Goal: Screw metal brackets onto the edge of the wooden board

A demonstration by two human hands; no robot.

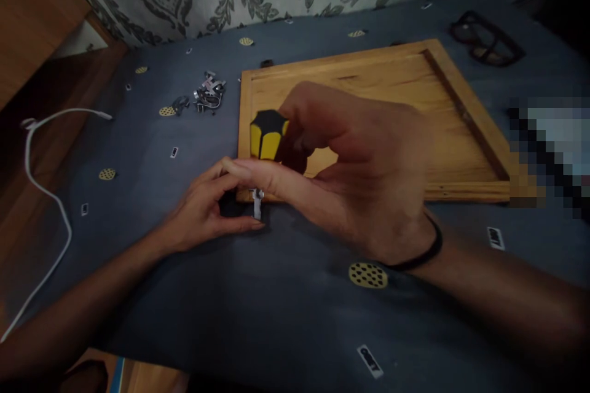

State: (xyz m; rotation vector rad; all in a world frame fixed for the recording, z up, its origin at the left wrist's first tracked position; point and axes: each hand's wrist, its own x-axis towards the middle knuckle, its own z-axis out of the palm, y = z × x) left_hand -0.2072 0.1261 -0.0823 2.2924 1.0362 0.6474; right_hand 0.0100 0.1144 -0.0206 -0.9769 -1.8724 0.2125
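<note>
— Where's the screwdriver [268, 135]?
— Right hand [369, 184], grip closed round it, at the wooden panel's [382, 73] near-left corner. Left hand [207, 212] pinches the metal bracket [257, 202] there (open cloth [276, 319] nearer).

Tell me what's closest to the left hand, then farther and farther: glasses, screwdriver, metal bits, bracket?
From the left hand:
1. Bracket, at its fingertips.
2. Screwdriver, just right, in the right hand.
3. Metal bits, farther back.
4. Glasses, far right corner.
</note>
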